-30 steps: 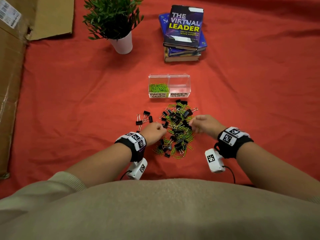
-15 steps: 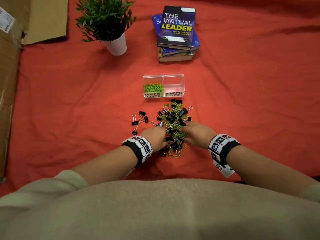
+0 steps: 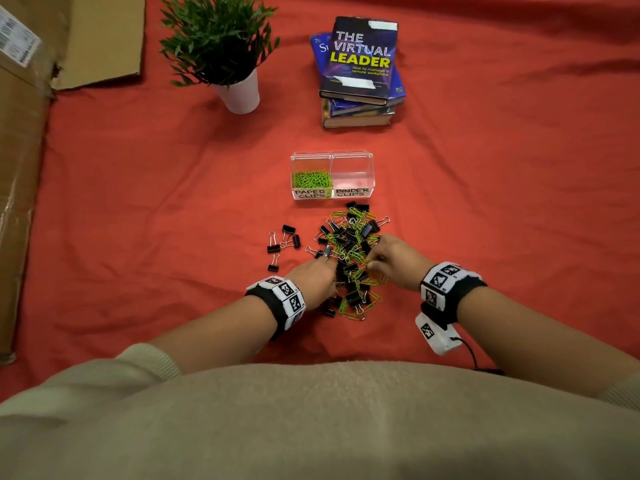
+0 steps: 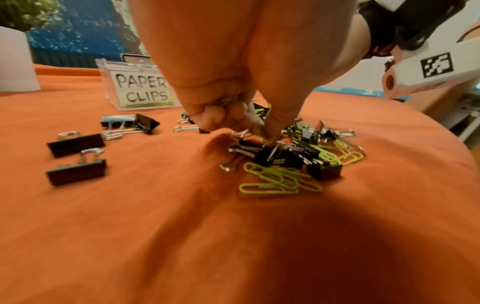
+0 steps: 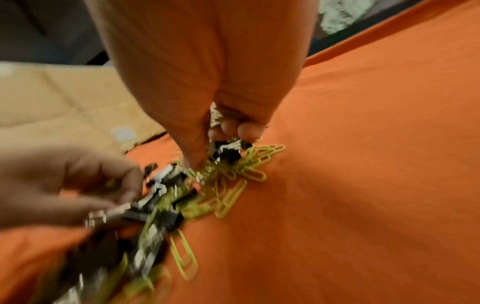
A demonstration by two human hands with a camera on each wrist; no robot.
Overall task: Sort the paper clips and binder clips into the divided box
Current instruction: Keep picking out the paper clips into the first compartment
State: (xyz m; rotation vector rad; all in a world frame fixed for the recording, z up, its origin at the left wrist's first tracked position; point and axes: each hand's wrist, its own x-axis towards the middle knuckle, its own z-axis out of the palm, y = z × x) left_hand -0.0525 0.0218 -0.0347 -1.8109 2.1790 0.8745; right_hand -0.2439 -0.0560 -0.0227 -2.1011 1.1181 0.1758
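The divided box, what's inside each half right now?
The divided box holds green paper clips in its PAPER CLIPS half; the BINDER CLIPS half shows nothing inside, though the labels cover its lowest front strip.

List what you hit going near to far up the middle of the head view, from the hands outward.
left hand and right hand → mixed pile of clips → divided box, green paper clips in its left compartment → stack of books.
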